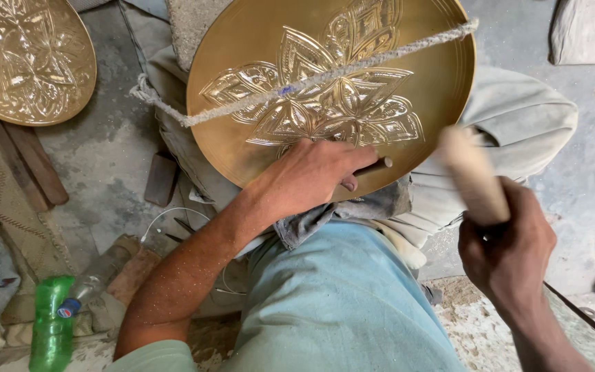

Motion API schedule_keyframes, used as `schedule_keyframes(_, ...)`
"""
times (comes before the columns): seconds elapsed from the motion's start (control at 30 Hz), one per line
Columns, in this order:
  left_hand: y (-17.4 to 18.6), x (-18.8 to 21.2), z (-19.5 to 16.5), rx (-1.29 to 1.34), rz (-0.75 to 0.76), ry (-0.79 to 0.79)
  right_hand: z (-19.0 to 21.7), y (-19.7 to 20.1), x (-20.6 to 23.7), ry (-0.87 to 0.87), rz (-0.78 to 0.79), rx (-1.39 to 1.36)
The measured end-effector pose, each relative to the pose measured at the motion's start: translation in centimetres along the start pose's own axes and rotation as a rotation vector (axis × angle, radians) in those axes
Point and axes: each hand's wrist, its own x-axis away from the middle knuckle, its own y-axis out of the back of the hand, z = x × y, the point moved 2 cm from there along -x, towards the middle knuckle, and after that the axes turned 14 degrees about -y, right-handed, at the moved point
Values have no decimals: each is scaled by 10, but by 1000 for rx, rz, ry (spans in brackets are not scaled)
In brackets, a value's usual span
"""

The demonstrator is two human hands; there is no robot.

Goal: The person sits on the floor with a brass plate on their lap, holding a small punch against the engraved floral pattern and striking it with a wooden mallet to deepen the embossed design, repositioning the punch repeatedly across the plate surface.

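A large round brass plate engraved with a flower pattern rests against my knees, with a rough rope stretched across its face. My left hand rests on the plate's lower edge and is shut on a thin metal chisel, whose tip points right. My right hand, to the right of the plate and apart from it, is shut on a pale wooden mallet handle, which is blurred with motion.
A second engraved brass plate lies at the top left on the concrete floor. A green plastic bottle lies at the bottom left beside cloth scraps. Wooden slats and a small dark block lie left of my legs.
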Motion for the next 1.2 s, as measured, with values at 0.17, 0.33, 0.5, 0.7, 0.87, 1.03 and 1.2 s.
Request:
schedule_keyframes(0.17, -3, -3, 1, -44, -30, -29, -7, -5, -3, 47, -20, 189)
schedule_keyframes(0.33, -2, 20, 0, -66, -47, 12, 20, -13, 12, 47, -25, 361)
schedule_keyframes(0.5, -3, 28, -2, 105, -289, 92, 17, 3, 2, -7, -29, 8)
schedule_keyframes(0.7, -10, 19, 1, 48, -255, 138, 8, 9, -22, 26, -53, -50)
schedule_keyframes(0.87, -1, 34, -6, 28, -131, 98, 19, -8, 4, -56, 25, -116)
schedule_keyframes(1.03, -2, 6, -8, -45, 108, 73, -9, -26, 26, -184, 49, -440)
schedule_keyframes(1.2, 3, 9, -7, -60, 50, 12, -30, -45, 34, -81, 54, 83)
